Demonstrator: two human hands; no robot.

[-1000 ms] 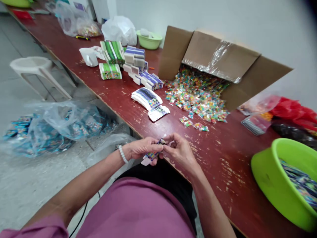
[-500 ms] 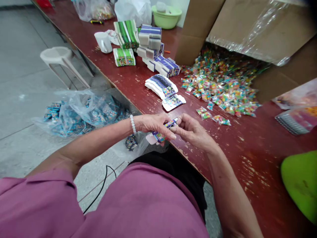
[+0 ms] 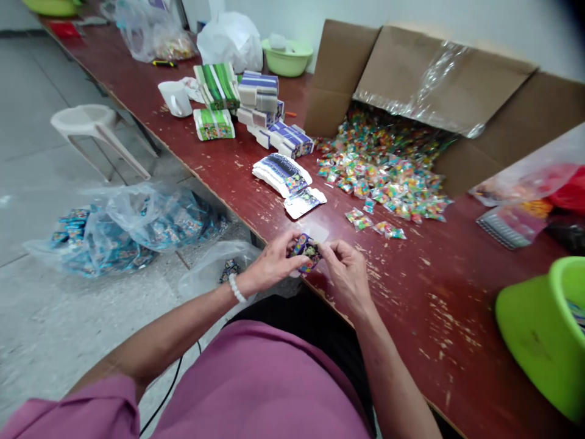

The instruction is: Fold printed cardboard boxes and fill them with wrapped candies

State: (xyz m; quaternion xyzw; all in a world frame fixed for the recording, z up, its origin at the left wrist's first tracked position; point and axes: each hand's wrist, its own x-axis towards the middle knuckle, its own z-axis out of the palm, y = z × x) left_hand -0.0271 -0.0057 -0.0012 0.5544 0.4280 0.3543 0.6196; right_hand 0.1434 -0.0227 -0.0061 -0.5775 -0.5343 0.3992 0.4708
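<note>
I have the left hand gripping and the right hand pinching a purple printed carton between them, seemingly part-formed with a pale flap open, while flat cartons lie unfolded just beyond the grip, candy packets loose farther right.

From the right hand, passage is offered over the tabletop toward 3 o'clock, but is blocked by flat cartons at 11, candy packets at 1 and the green basin at 4.

1 white stool stands beside the red table.
</note>
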